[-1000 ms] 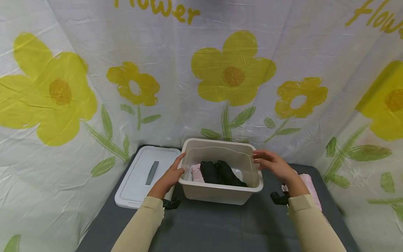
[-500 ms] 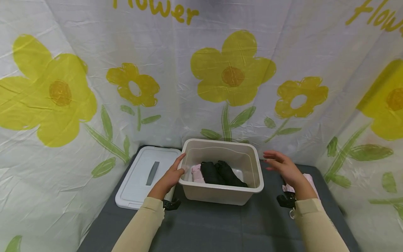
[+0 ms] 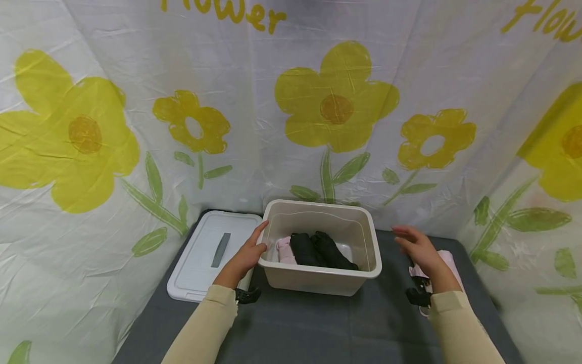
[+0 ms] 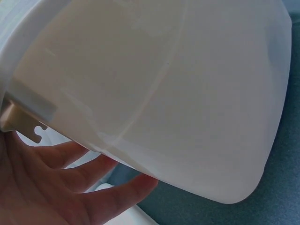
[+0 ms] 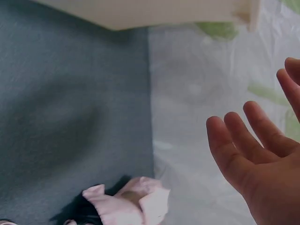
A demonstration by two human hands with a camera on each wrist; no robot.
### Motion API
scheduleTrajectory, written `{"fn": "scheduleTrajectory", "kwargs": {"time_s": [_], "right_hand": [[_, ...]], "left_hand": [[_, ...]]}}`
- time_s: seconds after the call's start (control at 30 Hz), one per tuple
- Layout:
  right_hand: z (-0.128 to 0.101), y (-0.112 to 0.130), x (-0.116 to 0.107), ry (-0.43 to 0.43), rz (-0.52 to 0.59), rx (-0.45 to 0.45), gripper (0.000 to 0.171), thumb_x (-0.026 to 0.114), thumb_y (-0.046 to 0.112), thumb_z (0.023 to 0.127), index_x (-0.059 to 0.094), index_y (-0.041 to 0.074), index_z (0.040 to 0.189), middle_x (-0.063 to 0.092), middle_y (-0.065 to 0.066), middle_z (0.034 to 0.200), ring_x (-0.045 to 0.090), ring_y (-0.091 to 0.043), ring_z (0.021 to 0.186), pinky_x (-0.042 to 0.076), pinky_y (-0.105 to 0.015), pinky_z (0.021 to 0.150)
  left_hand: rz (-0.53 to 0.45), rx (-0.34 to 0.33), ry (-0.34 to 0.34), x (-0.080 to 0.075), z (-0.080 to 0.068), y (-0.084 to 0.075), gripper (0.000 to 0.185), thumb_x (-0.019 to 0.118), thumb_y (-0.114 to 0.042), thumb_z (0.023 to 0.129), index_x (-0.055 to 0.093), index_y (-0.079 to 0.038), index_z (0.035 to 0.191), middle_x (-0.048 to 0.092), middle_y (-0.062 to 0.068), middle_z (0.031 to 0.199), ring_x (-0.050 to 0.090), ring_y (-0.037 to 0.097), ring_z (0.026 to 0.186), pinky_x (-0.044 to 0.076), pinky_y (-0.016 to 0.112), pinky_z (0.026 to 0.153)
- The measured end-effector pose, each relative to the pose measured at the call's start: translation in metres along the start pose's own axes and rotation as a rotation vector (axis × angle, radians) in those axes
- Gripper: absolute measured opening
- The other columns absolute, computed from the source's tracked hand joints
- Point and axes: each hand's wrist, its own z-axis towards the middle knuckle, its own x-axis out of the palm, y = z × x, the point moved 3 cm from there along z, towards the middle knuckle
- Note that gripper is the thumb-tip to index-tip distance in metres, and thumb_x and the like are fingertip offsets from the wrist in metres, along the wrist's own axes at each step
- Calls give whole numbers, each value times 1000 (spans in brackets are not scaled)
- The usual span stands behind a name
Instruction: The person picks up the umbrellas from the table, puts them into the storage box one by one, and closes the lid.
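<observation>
While the left hand (image 3: pixel 244 257) rests with straight fingers on the bin (image 3: pixel 291 277), the right hand (image 3: pixel 420 248) hovers open, holding nothing. Pink cloth (image 3: pixel 447 263) lies beneath it, seemingly untouched.

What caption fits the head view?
Left hand rests on beige bin holding socks; right hand hovers open.

white flower-print curtain (image 3: pixel 136 65) hanging round on three sides; grey felt-covered table (image 3: pixel 309 323) lying below, evenly lit.
</observation>
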Motion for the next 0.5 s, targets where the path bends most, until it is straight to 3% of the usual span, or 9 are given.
{"fn": "scheduleTrajectory", "kwargs": {"time_s": [0.2, 0.43, 0.5], "right_hand": [[-4, -14, -2, -18, -63, 48, 50, 48, 25, 101, 41, -1, 143, 40, -31, 144, 43, -45, 128, 49, -47, 89], [-8, -29, -4, -27, -302, 75, 46, 49, 26, 100, 47, 1, 139, 44, -32, 141, 45, -50, 127, 44, -56, 94], [-10, -34, -5, -29, -366, 76, 45, 49, 24, 99, 49, 1, 137, 44, -33, 140, 45, -52, 125, 43, -59, 94]], "left_hand": [[6, 5, -1, 0, 1, -1, 75, 40, -3, 88, 20, -32, 155, 15, 12, 162, 25, 36, 141, 30, 59, 104], [9, -12, 1, 0, 0, -1, 75, 41, -5, 89, 19, -34, 154, 14, 12, 162, 23, 37, 142, 30, 59, 104], [9, -13, 17, -1, -6, -11, 75, 40, -4, 89, 18, -30, 155, 12, 14, 162, 22, 39, 142, 31, 60, 104]]}}
